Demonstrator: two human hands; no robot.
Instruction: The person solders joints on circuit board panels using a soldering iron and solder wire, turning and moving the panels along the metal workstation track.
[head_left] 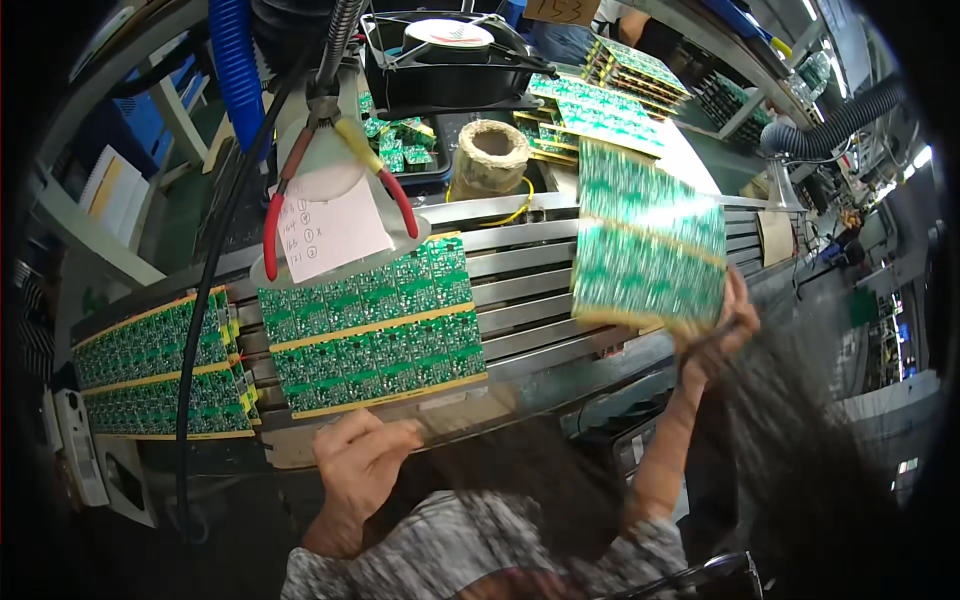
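Several green circuit-board panels with yellow border strips (150, 370) lie piled at far left on my remote view. Next, a hanging hand tool with 2 curved red handles (271, 240) spreads around a pale pink handwritten sheet (335, 225). Below that, 1 flat green panel with yellow strips (375, 335) rests across long grey metal rails (525, 290). At its near edge I see the bare left hand (360, 460), fingers curled inward; I cannot tell whether they pinch anything. Beyond the rails stands a black square-framed fan (450, 75), then a hollow yellowish-brown roll (490, 178). Farther right, the bare right hand (728, 335) grips the lower right corner of 1 slightly blurred green panel with shiny glare (645, 250), held tilted up above the rails. Behind it, I make out more green panels in a stack (600, 110).
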